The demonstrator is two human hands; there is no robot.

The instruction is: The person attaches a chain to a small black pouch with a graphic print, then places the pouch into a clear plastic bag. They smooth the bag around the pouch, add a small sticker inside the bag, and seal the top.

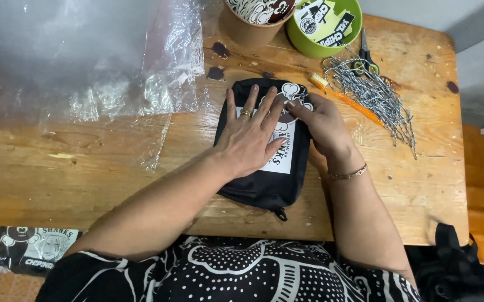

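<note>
With the left hand (250, 140) lying flat, grip wide, on the black pouch (264, 148) mid-surface (85, 162), the right hand (320, 123) best pinches narrowly and presses the white sticker (292, 92) from its centre outward, avoiding creases.

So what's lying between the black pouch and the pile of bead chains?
An orange comb lies slantwise on the wooden table between the black pouch and the bead chains, seen from the head camera.

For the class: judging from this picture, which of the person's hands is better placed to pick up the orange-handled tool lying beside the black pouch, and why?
Probably the right hand. It rests on the black pouch's right edge, close to the orange-handled tool. The left hand lies flat across the pouch's label, farther away, and would have to cross over the right.
</note>
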